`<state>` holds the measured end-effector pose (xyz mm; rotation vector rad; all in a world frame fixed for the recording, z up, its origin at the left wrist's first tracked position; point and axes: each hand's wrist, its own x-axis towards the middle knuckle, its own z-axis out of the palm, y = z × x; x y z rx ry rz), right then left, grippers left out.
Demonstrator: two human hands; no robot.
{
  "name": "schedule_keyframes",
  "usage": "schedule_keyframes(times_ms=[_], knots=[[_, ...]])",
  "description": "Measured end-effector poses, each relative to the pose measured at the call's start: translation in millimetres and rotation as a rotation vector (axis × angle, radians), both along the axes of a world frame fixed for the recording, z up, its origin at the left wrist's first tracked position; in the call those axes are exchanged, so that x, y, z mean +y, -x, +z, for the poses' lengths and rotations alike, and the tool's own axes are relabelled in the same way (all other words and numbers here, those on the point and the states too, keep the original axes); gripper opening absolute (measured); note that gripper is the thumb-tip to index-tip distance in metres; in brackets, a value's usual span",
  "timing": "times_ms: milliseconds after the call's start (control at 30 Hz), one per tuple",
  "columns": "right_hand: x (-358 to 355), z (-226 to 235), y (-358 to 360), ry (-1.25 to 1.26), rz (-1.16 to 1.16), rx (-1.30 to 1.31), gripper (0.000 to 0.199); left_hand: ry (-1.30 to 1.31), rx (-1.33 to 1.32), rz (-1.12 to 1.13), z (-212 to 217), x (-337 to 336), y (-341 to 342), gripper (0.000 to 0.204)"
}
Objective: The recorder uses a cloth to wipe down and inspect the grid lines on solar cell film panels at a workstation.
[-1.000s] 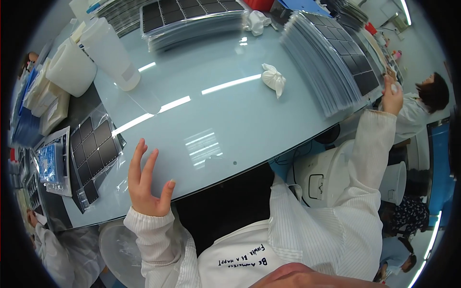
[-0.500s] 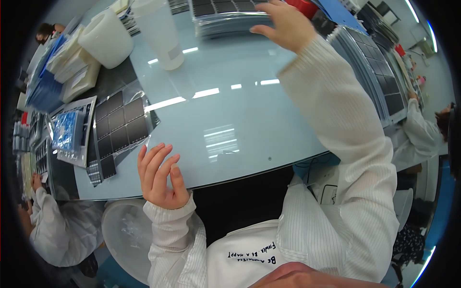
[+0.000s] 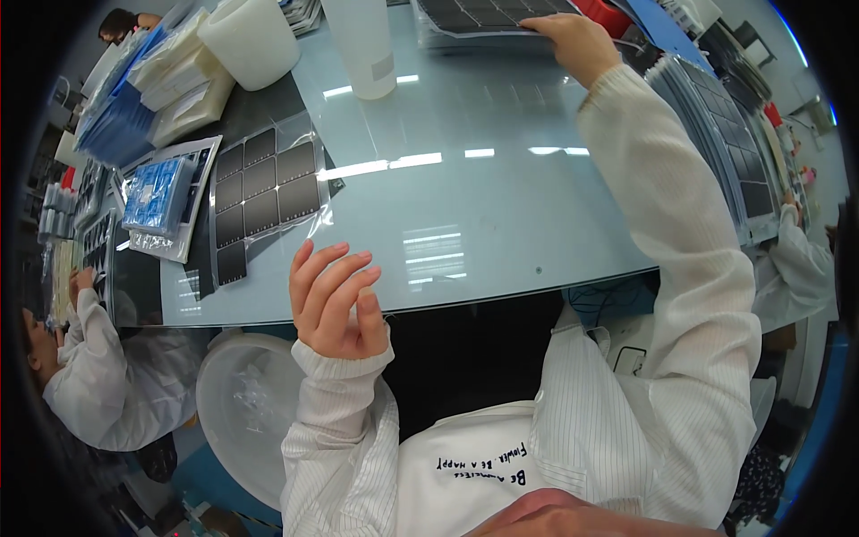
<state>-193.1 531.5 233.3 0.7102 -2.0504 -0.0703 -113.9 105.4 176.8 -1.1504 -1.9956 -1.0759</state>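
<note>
**Right hand on the far stack of dark cell sheets, nothing lifted clear yet**

The right hand (image 3: 573, 40) is stretched to the far side of the pale glass-topped table (image 3: 501, 224), and its fingers (image 3: 548, 25) lie curled over the near edge of a stack of dark, grid-patterned cell sheets in clear film (image 3: 488, 13). They look to be gripping that edge, thumb side hidden, so whether one sheet or several is pinched cannot be told. The stack lies flat; no sheet appears raised clear of it, so the pick-up seems only begun.

The left hand (image 3: 333, 300) hovers at the near table edge, empty, palm turned inward, its fingers (image 3: 309, 268) loosely spread and slightly bent. Just beyond those fingertips, to their left, lies a single sheet of nine dark square cells in clear wrap (image 3: 264, 192), flat and partly on a dark mat. The open glass between the two hands holds nothing, which suggests the place where a sheet would be set down is still waiting.

Beyond the left fingers stands a tall translucent white plastic bottle (image 3: 362, 45), and farther left a squat white tub (image 3: 250, 40). Well to the right of the right fingers, a long fanned row of similar dark sheets (image 3: 725, 134) lines the table edge, where another person's white sleeve (image 3: 796, 255) works.
</note>
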Motion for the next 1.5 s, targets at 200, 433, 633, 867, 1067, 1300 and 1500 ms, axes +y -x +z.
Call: schedule_keyframes(times_ms=[200,433,633,867,1067,1300,1500], knots=[[-86,39,-125,-0.095,-0.079,-0.359,0.022,-0.106,-0.141,0.026,3,-2,-15,0.024],[-164,33,-234,-0.284,0.111,-0.420,0.024,-0.170,-1.216,-0.343,6,11,-27,0.054],[-152,4,-262,-0.232,0.065,-0.174,0.025,-0.329,-1.236,-0.384,0,27,-38,0.069],[-142,-22,-277,-0.219,0.058,-0.025,0.027,-0.299,-1.705,-0.645,-3,34,-36,0.080],[-146,-41,-281,-0.154,-0.038,0.138,0.036,-0.305,-1.839,-0.618,1,55,-38,0.072],[-152,-54,-273,-0.166,-0.169,0.441,0.038,-0.258,-1.319,-0.440,0,66,-37,0.019],[-138,-69,-287,-0.128,-0.115,0.115,0.021,-0.567,-1.177,-0.397,5,44,-34,0.009]])
